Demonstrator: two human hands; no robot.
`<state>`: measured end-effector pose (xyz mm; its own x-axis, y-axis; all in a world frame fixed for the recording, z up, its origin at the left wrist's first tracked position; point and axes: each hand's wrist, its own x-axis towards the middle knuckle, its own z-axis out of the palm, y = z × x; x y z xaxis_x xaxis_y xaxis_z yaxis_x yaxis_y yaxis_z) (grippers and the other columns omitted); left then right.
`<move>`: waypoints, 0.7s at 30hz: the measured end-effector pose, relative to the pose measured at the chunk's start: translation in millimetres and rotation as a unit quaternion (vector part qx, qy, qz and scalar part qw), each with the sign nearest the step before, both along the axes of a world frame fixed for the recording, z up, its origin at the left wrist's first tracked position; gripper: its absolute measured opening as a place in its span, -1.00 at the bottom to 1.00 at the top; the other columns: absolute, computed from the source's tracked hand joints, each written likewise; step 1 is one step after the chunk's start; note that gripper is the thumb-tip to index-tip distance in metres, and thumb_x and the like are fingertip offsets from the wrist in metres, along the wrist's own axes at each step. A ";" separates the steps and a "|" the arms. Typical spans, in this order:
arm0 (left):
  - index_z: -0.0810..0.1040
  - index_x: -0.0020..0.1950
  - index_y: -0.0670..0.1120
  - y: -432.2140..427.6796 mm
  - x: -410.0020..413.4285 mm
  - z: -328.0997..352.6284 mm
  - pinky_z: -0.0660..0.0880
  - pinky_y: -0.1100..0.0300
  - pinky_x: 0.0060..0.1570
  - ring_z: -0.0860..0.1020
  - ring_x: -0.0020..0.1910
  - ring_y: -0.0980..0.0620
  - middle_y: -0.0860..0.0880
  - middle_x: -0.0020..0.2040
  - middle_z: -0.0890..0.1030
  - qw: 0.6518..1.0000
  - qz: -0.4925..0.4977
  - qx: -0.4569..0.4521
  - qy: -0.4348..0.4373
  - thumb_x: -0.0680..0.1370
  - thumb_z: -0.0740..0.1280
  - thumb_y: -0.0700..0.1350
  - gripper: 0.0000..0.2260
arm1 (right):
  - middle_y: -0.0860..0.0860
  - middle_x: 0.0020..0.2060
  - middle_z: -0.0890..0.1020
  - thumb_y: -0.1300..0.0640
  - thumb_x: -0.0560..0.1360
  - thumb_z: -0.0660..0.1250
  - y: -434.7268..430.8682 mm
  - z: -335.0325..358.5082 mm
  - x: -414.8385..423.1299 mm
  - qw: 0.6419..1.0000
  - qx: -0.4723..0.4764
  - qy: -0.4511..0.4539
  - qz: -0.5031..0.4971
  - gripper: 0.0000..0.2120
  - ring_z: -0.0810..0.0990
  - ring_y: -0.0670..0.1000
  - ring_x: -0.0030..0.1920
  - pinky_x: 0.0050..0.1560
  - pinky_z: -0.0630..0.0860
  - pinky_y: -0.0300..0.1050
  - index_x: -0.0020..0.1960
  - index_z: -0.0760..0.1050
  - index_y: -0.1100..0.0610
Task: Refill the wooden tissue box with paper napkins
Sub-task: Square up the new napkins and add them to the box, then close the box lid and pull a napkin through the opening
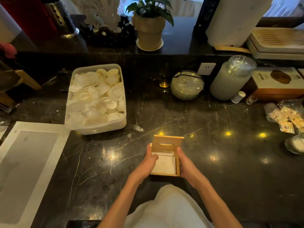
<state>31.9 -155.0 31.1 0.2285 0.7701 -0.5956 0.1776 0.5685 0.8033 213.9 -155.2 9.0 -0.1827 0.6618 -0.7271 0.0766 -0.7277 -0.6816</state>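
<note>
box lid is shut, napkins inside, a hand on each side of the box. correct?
Not quite. The head view shows the lid tilted up and open. The rest holds: napkins inside the wooden tissue box, left hand and right hand on either side.

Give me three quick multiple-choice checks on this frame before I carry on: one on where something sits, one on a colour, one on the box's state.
1. Where is the plastic tub of white cups relative to the wooden tissue box?
A. Farther back and to the left
B. Directly to the right
C. Stacked on top of it

2. What colour are the napkins in the box?
A. Red
B. White
C. Green

3. What state is the box lid in?
A. Shut flat
B. Lying off on the counter
C. Tipped up open

Answers: 1 A, the plastic tub lies up-left of the wooden tissue box. 2 B, the napkins show white. 3 C, the lid stands raised at the far edge, between the left hand and right hand.
</note>
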 end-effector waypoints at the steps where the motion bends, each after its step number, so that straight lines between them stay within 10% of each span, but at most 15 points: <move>1: 0.12 0.42 0.21 2.5 -2.6 2.2 0.44 0.20 0.02 0.47 0.19 0.12 0.05 0.27 0.44 1.000 -0.002 0.001 -0.005 0.66 0.06 -0.06 -0.65 | -0.05 0.20 0.64 -0.54 0.40 0.05 1.5 0.3 0.8 1.000 -0.006 0.000 -0.004 -0.33 0.59 0.05 0.24 0.30 0.47 0.25 0.39 0.35 -0.23; 7: 0.19 0.49 0.18 2.1 -15.7 -4.9 0.45 -0.07 0.34 0.55 0.26 0.04 0.01 0.32 0.54 0.999 0.017 -0.021 -0.026 0.45 0.05 0.48 -0.31 | -0.02 0.30 0.56 -0.56 0.36 0.04 5.6 3.8 -0.6 1.000 -0.020 -0.002 0.009 -0.26 0.46 0.11 0.37 0.38 0.34 0.33 0.38 0.39 -0.17; 13: 0.15 0.58 0.15 14.8 -32.0 -2.8 0.19 -0.31 0.45 0.25 0.54 -0.14 -0.09 0.57 0.26 0.980 0.112 -0.118 -0.110 0.50 0.06 0.45 -0.29 | 0.04 0.55 0.21 -0.42 0.48 0.11 15.9 20.0 6.1 0.998 0.027 0.007 -0.056 -0.30 0.18 0.19 0.54 0.44 0.23 0.33 0.53 0.15 -0.17; 21: 0.42 0.45 0.16 32.3 -37.1 2.5 0.20 -0.46 0.36 0.24 0.52 -0.18 -0.05 0.54 0.30 0.971 0.116 -0.147 -0.146 0.38 0.35 0.41 -0.30 | 0.03 0.38 0.47 -0.33 0.54 0.15 35.6 26.1 -1.5 0.995 0.008 0.031 -0.097 -0.44 0.36 0.14 0.42 0.44 0.24 0.27 0.37 0.44 0.00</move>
<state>-5.2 -122.7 33.6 0.2618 0.6277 -0.7331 -0.1941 0.7783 0.5971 212.4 -119.6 35.1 -0.0957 0.6998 -0.7079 -0.1067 -0.7143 -0.6917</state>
